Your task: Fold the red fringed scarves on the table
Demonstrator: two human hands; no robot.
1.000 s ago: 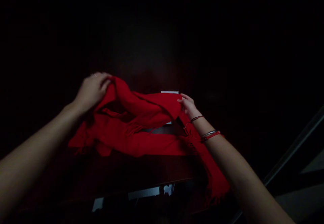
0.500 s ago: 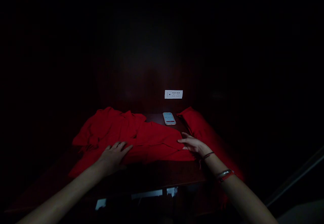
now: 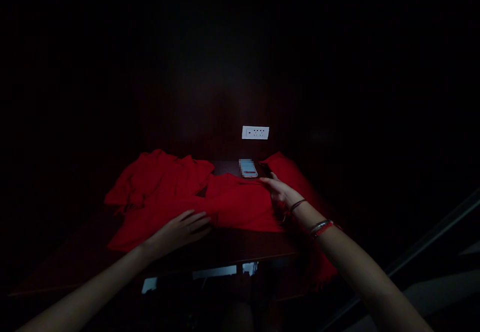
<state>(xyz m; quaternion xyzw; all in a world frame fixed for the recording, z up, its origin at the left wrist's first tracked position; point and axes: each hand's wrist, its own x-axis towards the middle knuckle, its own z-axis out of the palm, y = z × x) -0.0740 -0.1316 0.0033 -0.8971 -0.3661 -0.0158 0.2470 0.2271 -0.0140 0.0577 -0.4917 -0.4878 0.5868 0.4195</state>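
Observation:
A red fringed cloth point(image 3: 243, 204) lies folded over the front of the dark table, smooth in its middle part. My left hand point(image 3: 187, 229) rests on its near edge with fingers stretched out. At the cloth's right far corner, my right hand point(image 3: 276, 188) has its fingers closed on the edge, which is slightly raised there. The fingertips are partly hidden. On the left, more red cloth point(image 3: 161, 177) is bunched in loose folds with some fringe; whether it is one piece with the middle part I cannot tell.
Beyond the cloth a phone point(image 3: 248, 168) lies screen up. A white socket panel point(image 3: 255, 132) is on the dark wall behind. Another red cloth stretch point(image 3: 294, 177) runs down the right side, its fringed end past the table's front edge point(image 3: 187, 270). The surroundings are very dark.
My left hand has slid right along the near edge. The right hand has moved slightly away and left, to the cloth's far corner, drawing up its edge. The view has tilted slightly.

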